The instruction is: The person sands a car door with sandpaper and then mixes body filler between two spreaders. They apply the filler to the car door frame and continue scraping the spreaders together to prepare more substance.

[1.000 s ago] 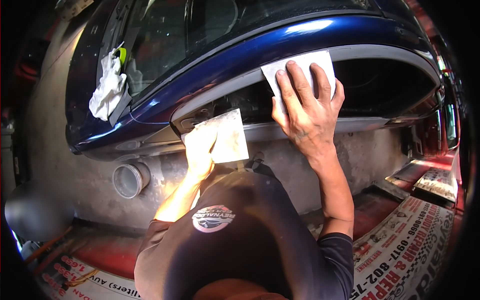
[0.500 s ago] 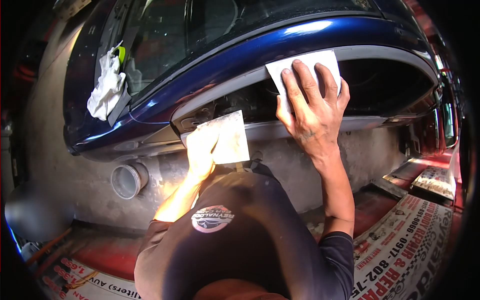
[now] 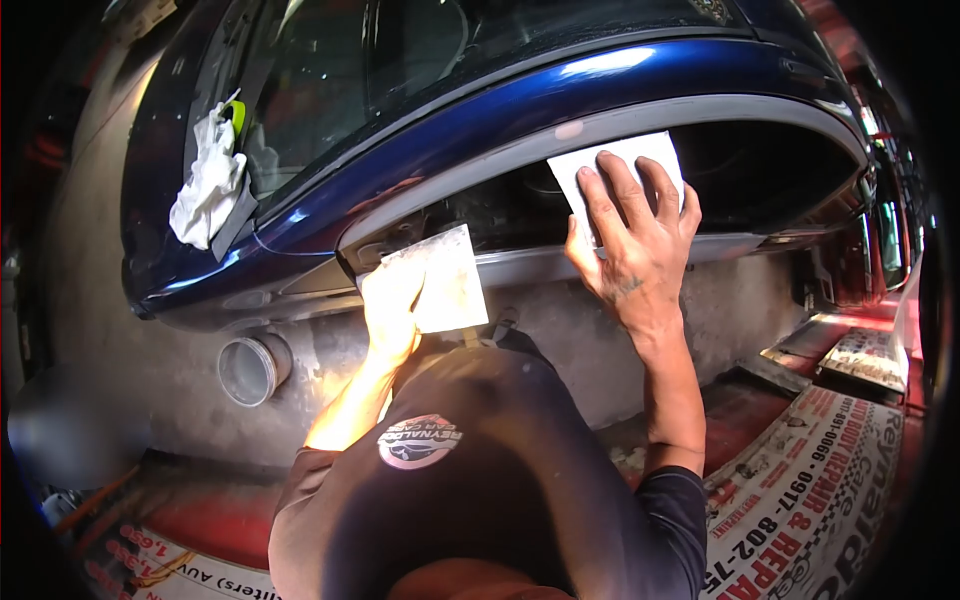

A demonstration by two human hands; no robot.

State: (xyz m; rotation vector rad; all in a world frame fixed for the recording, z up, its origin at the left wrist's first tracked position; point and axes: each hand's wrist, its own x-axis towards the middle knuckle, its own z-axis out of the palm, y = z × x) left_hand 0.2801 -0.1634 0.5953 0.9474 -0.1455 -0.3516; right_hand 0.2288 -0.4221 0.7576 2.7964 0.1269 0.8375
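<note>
My right hand [image 3: 635,235] presses its spread fingers on a flat white sheet [image 3: 570,170], with the thumb at its near edge. The sheet lies over the dark opening in the side of a blue car [image 3: 470,115], just below the opening's dull grey rim [image 3: 690,108]. On that rim, above the sheet, shows a small pinkish patch [image 3: 568,130]. My left hand [image 3: 390,300], bright with glare, grips a square pale plate [image 3: 450,285] with dark smudges along its upper edge. The plate is in front of the opening's lower left. The left fingers are partly washed out by light.
A white cloth [image 3: 210,185] with a yellow-green item [image 3: 237,115] rests on the car near the window. An open round can [image 3: 250,370] stands on the concrete floor at left. Printed banners [image 3: 810,480] lie behind me.
My right hand and the white sheet have shifted down and slightly right, off the grey rim. The pinkish patch is now uncovered. My left hand still holds the plate.
</note>
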